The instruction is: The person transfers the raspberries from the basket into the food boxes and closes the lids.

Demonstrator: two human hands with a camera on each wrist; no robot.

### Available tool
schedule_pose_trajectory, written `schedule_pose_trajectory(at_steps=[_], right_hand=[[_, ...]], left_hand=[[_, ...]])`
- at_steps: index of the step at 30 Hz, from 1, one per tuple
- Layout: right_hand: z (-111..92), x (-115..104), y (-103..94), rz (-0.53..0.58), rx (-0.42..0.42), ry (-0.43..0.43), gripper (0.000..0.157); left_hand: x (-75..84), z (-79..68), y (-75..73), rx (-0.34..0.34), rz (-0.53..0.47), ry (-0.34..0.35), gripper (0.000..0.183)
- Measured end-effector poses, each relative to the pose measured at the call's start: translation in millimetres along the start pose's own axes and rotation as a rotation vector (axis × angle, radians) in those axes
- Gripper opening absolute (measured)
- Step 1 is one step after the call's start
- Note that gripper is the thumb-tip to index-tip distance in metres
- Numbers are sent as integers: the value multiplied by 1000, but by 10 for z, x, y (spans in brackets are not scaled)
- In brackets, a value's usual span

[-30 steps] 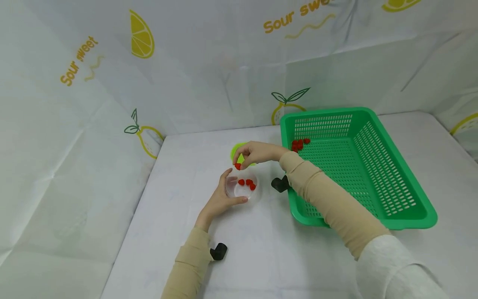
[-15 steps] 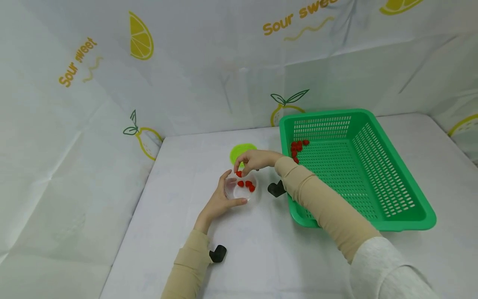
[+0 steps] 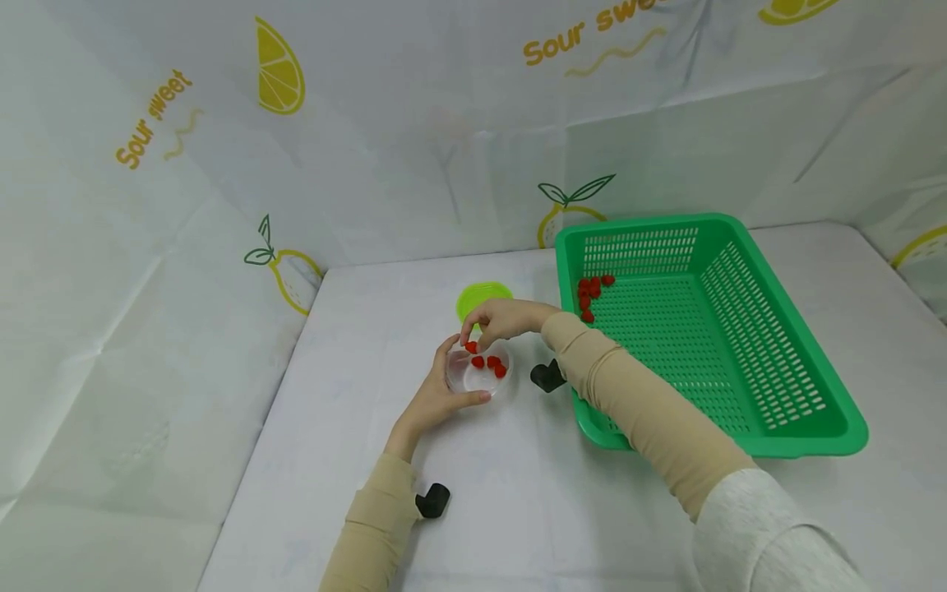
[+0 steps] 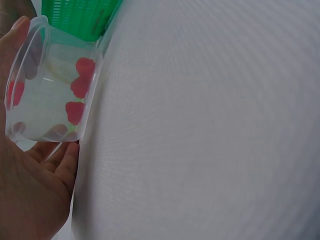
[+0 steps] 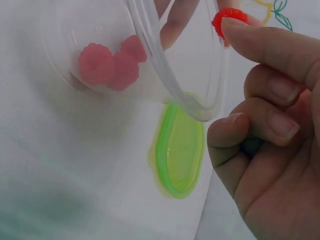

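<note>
My left hand (image 3: pixel 431 403) holds a clear plastic container (image 4: pixel 57 55) from its left side, thumb at the near side and fingers round the far side. Three red raspberries (image 5: pixel 96 65) lie at the bottom of the container. In the right wrist view, a raspberry (image 5: pixel 227 21) is pinched between the thumb and index finger of my right hand (image 3: pixel 509 318). That raspberry is right at the container's rim, and the other right-hand fingers are curled inward. A yellow-green lid (image 5: pixel 181 155) lies just behind the container, partly covered by my right hand in the head view.
A green perforated basket (image 3: pixel 784 329) stands to the right, with several raspberries (image 3: pixel 589 289) in its far left corner. My right forearm passes over its left front rim. A white cloth printed with lemons (image 3: pixel 414 148) rises behind the table.
My right hand has lowered toward me, bringing its raspberry from beyond the container down to the far rim. More of the lid shows now. My left hand stays round the container.
</note>
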State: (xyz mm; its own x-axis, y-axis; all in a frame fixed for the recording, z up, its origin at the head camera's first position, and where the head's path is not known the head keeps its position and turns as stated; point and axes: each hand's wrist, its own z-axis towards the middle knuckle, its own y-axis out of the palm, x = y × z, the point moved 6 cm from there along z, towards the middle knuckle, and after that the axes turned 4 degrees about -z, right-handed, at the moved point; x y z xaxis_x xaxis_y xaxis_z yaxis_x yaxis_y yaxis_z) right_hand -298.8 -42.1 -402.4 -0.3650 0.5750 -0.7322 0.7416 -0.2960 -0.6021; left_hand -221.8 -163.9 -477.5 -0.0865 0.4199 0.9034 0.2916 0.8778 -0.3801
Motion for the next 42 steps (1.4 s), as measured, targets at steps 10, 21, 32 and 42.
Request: schedule_pose_trajectory(at_steps=[10,21,32,42], right_hand=[[9,-11,1,-43,6,-11,24],[-56,-42,-95,-23,10,-7,31],[-368,-115,-417,-1,95,-30,31],[-841,174,-846,186,304,-9,32]], left_hand=[[45,-17,-6,10,-3,55,98],[22,3,3,1,-21,53,103],[23,18,11,-1,-17,47,102],[13,16,-2,3,-22,25,105]])
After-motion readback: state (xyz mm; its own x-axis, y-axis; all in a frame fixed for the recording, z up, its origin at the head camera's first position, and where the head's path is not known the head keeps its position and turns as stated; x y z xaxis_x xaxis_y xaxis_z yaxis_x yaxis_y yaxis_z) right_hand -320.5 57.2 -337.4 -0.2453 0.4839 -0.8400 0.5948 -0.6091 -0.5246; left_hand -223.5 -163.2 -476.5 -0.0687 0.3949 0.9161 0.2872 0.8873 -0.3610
